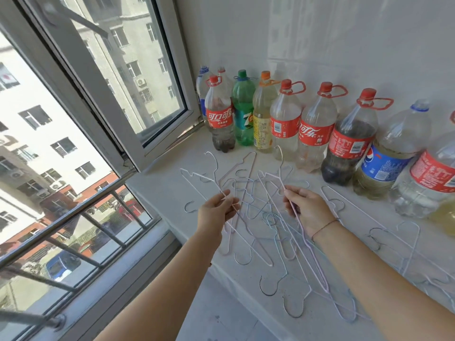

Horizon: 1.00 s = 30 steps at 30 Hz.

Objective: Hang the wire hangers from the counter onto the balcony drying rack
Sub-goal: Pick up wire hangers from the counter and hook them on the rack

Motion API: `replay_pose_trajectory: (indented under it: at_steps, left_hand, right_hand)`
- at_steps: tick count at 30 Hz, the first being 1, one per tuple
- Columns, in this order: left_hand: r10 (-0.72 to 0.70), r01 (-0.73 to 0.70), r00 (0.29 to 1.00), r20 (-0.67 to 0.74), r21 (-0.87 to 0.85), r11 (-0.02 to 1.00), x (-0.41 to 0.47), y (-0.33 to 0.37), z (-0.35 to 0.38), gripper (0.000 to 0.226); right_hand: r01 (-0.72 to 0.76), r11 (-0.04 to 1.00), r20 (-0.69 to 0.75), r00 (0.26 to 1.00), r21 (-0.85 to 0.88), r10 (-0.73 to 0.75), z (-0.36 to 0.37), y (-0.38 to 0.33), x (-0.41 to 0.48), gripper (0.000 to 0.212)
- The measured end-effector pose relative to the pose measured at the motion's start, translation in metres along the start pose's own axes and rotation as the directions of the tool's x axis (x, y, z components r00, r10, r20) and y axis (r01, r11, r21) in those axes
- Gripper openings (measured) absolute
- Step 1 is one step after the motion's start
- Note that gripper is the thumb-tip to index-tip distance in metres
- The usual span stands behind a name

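As left hand (216, 210) and right hand (309, 211) pinch wire hangers (323, 279), Coca-Cola (285, 125), 7Up (242, 118) and Pepsi (382, 164) bottles stand behind.

Soda bottles (285, 124) lining up in a row against the tiled wall (320, 33). Window (128, 70) sitting open inward. Metal bars (73, 217) running outside, apartment block (49, 119) showing beyond.

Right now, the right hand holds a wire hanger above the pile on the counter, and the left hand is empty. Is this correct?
Not quite. The left hand is not empty: it pinches a whitish hanger too. The right hand does hold a pink hanger above the pile on the counter. The head view shows both.
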State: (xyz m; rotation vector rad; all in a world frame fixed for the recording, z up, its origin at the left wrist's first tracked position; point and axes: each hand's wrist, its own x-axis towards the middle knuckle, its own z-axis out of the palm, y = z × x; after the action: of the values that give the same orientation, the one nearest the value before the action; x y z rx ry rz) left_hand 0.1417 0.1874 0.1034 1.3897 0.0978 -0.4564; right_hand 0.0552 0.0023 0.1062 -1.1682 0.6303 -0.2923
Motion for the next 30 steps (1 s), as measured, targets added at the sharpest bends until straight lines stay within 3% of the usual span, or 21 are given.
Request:
replay_pose_trajectory:
  at_steps: [7, 14, 21, 30]
  left_hand:
    - [0.107, -0.097, 0.991, -0.078, 0.124, 0.987, -0.048, 0.035, -0.033, 0.024]
    - [0.139, -0.135, 0.971, -0.193, 0.033, 0.99, -0.146, 0.048, -0.066, 0.027]
    - [0.18, -0.202, 0.909, -0.375, -0.019, 0.979, -0.258, 0.052, -0.127, 0.026]
    - [0.233, -0.32, 0.736, -0.635, -0.022, 0.947, -0.427, 0.047, -0.224, 0.024]
  right_hand:
    - [0.026, 1.0, 0.169, 0.985, 0.015, -0.028, 0.036, -0.031, -0.041, 0.011]
    - [0.031, 0.996, 0.381, 0.925, -0.088, 0.005, 0.063, -0.039, -0.102, 0.012]
    - [-0.002, 0.994, 0.62, 0.781, -0.111, 0.071, 0.102, -0.023, -0.185, 0.011]
    - [-0.063, 0.976, 0.828, 0.521, -0.207, 0.209, 0.185, 0.02, -0.33, 0.011]
